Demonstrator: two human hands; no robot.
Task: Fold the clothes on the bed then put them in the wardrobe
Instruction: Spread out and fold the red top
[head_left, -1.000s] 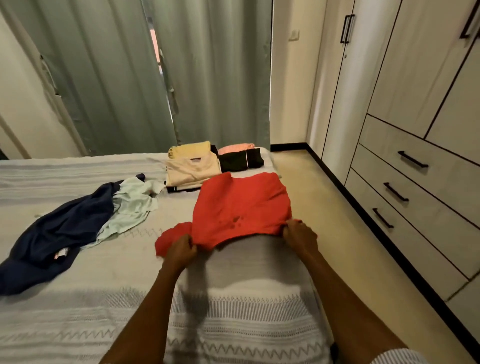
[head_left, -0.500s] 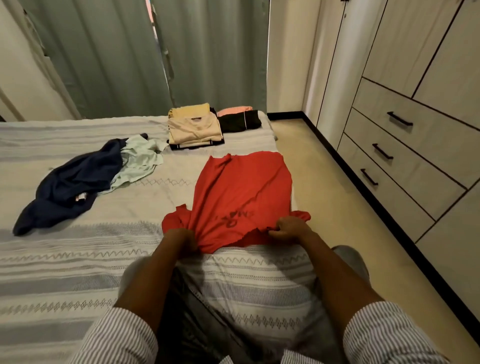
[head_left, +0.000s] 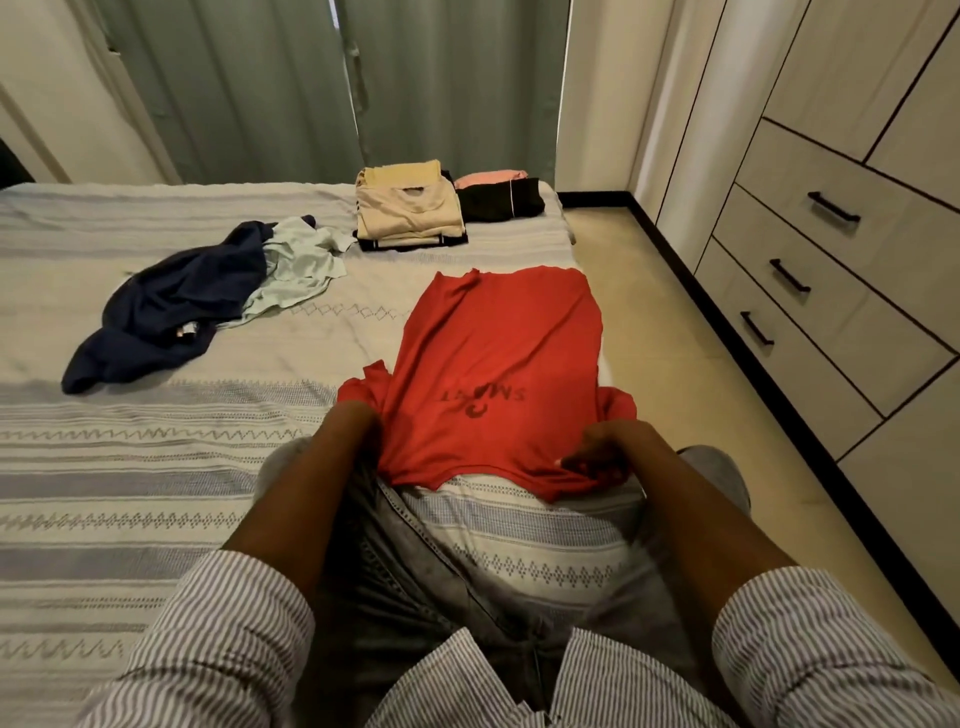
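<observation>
Head view: both hands hold the red shirt (head_left: 493, 364) on the bed (head_left: 130, 467).
Right hand (head_left: 597, 452) fingers pinch its near edge; left hand (head_left: 358, 431) grips the sleeve side, fingers hidden under cloth.

- Red T-shirt (head_left: 498, 364): bright red, with a dark printed motif that was too blurred to read.
- Bedspread (head_left: 130, 467): pale grey-white, banded with blue-grey stripes, zigzags and diamond rows.
- Crumpled garment (head_left: 171, 306): navy blue; the one beside it (head_left: 296, 265) was pale mint green.
- Folded stack (head_left: 408, 210): yellow and cream over black.
- Second stack (head_left: 501, 195): pink and black.
- Curtains (head_left: 311, 88): grey-green.
- Wardrobe (head_left: 857, 208): light wood grain with black handles.
- Sleeves (head_left: 810, 639): white with fine grey stripes.
</observation>
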